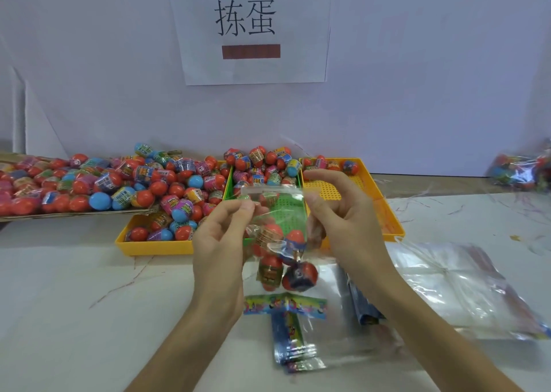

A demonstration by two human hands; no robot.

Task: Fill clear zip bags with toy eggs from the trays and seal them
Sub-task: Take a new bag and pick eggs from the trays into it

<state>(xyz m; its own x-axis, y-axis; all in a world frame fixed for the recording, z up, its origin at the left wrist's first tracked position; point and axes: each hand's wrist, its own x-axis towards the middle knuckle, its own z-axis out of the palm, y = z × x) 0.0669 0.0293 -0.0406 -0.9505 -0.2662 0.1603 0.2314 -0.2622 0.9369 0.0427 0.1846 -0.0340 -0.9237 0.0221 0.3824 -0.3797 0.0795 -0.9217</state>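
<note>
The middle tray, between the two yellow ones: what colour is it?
Green. The middle tray shows best in the head view.

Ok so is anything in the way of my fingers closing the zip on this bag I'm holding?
Nothing visible is. Your left hand and right hand pinch the clear zip bag at its top corners, and the toy eggs hang in its lower half, below the zip strip.

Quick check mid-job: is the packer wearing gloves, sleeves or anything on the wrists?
No. The left hand and right hand are bare: no gloves, rings or watch visible. The left forearm and right forearm are bare to the frame's edge; no sleeve shows.
</note>
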